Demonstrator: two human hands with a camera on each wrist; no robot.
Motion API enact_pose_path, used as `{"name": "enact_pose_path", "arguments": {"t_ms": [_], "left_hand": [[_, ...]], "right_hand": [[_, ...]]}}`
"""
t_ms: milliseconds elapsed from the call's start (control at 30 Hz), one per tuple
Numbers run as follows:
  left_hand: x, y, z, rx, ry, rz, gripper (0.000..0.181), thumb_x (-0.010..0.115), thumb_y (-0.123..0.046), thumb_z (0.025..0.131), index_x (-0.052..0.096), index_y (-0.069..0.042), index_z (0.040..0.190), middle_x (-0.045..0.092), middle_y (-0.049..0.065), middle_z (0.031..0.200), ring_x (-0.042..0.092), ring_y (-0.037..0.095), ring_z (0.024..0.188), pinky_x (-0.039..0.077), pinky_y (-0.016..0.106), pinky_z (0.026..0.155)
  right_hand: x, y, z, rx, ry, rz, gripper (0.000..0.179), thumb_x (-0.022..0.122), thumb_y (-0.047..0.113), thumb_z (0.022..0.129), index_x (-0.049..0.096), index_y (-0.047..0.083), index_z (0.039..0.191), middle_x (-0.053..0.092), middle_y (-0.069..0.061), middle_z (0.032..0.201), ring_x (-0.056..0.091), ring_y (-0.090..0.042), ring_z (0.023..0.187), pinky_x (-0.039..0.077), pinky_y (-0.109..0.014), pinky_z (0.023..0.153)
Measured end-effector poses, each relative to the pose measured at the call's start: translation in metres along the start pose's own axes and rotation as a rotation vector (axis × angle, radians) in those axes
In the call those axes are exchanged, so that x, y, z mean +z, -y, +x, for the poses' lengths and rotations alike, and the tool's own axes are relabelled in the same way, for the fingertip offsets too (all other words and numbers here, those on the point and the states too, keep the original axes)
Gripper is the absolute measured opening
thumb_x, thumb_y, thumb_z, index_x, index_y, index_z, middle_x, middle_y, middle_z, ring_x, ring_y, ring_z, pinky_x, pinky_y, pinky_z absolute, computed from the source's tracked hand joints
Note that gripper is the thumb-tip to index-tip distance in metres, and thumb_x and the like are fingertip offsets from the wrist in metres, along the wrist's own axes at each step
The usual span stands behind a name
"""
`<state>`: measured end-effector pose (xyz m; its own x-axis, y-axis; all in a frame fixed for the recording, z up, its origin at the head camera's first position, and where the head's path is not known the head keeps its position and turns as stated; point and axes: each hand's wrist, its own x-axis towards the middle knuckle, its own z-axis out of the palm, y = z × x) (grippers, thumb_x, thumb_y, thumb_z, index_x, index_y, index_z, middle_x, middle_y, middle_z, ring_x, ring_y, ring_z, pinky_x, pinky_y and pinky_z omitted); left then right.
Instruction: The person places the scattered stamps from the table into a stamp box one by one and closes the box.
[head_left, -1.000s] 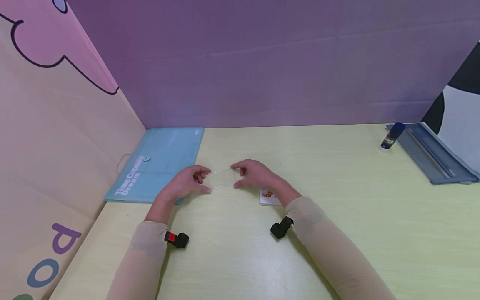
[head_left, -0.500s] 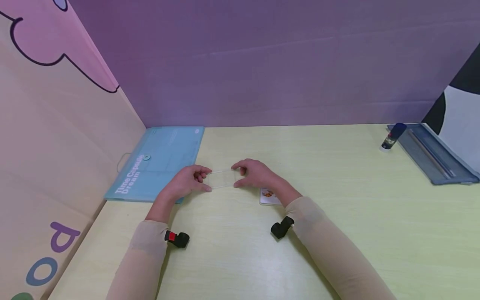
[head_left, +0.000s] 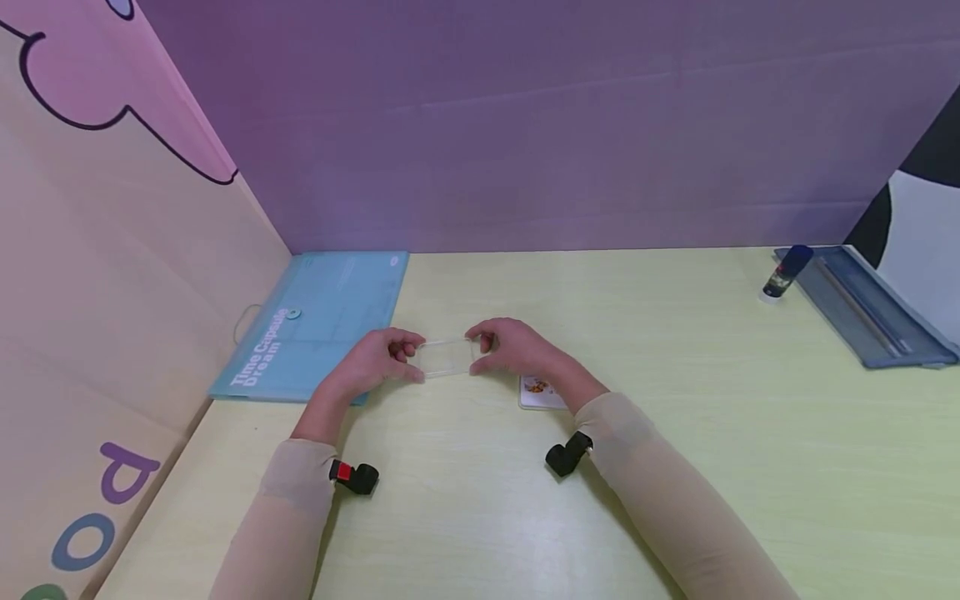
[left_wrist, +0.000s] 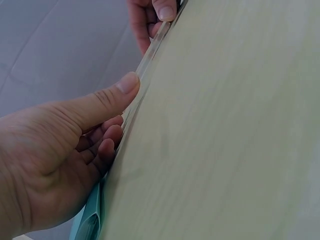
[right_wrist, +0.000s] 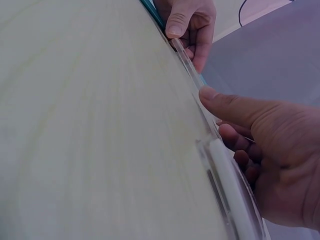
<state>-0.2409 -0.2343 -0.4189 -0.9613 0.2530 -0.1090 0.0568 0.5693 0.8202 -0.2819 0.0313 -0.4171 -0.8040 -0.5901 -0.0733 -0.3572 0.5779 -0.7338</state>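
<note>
A clear, shallow rectangular plastic lid (head_left: 447, 357) spans the gap between both hands, close over the table. My left hand (head_left: 378, 361) pinches its left end between thumb and fingertips, the other fingers curled. At the opposite end, my right hand (head_left: 512, 347) grips the lid's edges the same way. Seen edge-on in the left wrist view, the lid (left_wrist: 148, 59) is thin and flat. Beside the right wrist lies a small clear case of white cards (head_left: 537, 393), its top card printed with a picture; the forearm covers part of it.
A light blue document folder (head_left: 337, 292) lies at the back left, next to the left hand. At the far right stands a glue stick (head_left: 786, 274) by a greyish-blue zip pouch (head_left: 870, 312). A purple partition (head_left: 555, 133) closes off the table's back edge.
My right hand and the lid have shifted very slightly to the right, and the left hand's fingertips moved along with them. Both hands keep their hold; the card case and folder stay put.
</note>
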Motion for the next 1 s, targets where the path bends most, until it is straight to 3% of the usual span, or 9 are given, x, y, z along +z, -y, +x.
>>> {"name": "enact_pose_path", "arguments": {"t_ms": [300,1000], "left_hand": [[0.003,-0.007,0.002,0.015,0.014,-0.026,0.053,0.086,-0.010,0.081,0.065,-0.005,0.129,0.060,0.010,0.101,0.052,0.026,0.093,0.046,0.034,0.079],[0.021,-0.028,0.009,0.095,0.040,-0.014,0.054,0.087,-0.010,0.080,0.066,-0.004,0.129,0.061,0.008,0.101,0.055,0.024,0.094,0.046,0.032,0.080]], "right_hand": [[-0.006,-0.005,-0.007,-0.022,0.007,0.072,0.057,0.083,0.015,0.086,0.060,0.003,0.136,0.060,-0.003,0.096,0.051,-0.018,0.085,0.044,-0.031,0.080],[-0.026,-0.020,-0.033,-0.007,-0.032,0.079,0.056,0.084,0.019,0.085,0.062,0.007,0.135,0.061,-0.004,0.101,0.055,-0.021,0.088,0.045,-0.035,0.083]]}}
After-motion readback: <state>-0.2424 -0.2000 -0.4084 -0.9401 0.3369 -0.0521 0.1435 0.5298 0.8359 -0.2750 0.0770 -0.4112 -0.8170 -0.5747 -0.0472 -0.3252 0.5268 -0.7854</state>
